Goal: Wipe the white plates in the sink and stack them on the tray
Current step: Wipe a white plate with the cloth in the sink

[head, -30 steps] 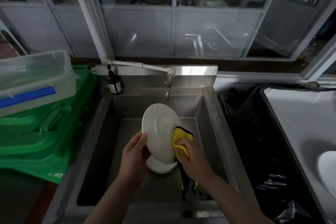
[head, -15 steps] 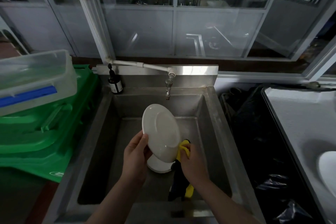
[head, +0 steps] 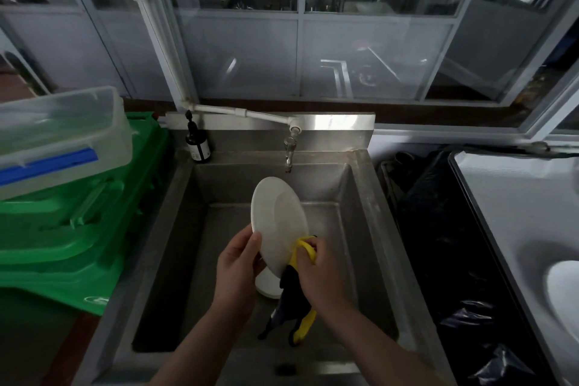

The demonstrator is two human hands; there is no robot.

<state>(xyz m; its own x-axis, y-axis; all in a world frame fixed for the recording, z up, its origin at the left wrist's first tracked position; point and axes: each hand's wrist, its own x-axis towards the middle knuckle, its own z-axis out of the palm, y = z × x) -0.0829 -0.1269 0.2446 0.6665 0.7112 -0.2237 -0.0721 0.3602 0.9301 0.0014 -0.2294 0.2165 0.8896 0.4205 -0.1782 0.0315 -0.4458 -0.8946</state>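
White plate (head: 277,222) is held tilted on edge above the sink (head: 369,229) basin, just below the tap (head: 289,150). Left hand (head: 238,273) grips its lower left rim, thumb on the near face, fingers curled round behind. Right hand (head: 316,273) pinches a yellow & black cloth (head: 305,247) against the plate's lower right edge, fingers curled over the yellow fold; rest of the cloth hangs down toward the sink floor. Under the hands, a second white plate (head: 266,287) lies in the basin bottom, mostly hidden by the held plate & cloth; could be more than one stacked there, can't tell.

W/ the sink's back ledge: a dark pump bottle (head: 197,142) at the left corner, a white pipe (head: 244,113) feeding the tap. Left of sink, green crates (head: 72,222) stacked, a clear plastic box (head: 59,135) w/ blue clip on top. Right of sink, black bin bag (head: 438,229), then a pale tray (head: 517,213) carrying a white plate (head: 564,288) at the frame's edge. Glass partition (head: 313,41) behind.
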